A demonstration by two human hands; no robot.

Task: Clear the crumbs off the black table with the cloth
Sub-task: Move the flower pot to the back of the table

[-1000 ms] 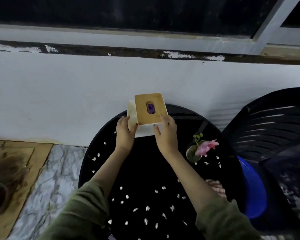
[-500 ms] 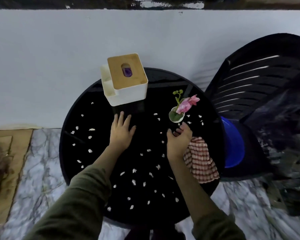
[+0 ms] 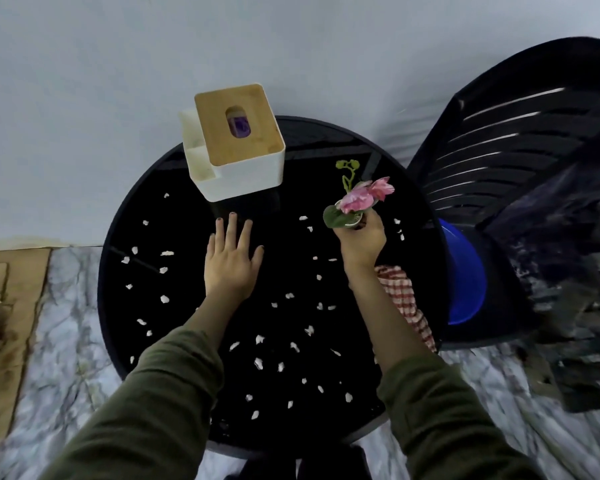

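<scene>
A round black table (image 3: 174, 355) is scattered with several white crumbs (image 3: 258, 363). A red-and-white checked cloth (image 3: 407, 303) lies at the table's right edge, partly hidden under my right forearm. My left hand (image 3: 231, 261) rests flat on the table with fingers spread, just in front of the tissue box. My right hand (image 3: 362, 239) is closed around a small flower pot (image 3: 352, 207) with a pink bloom, at the table's far right.
A white tissue box (image 3: 238, 143) with a wooden lid stands at the table's back edge against the white wall. A black slatted chair (image 3: 513, 150) with a blue basin (image 3: 465, 275) on it stands to the right. Marble floor surrounds the table.
Both hands left the tissue box, which now sits on the table. My left hand settled flat on the table; my right hand moved to the flower pot and gripped it.
</scene>
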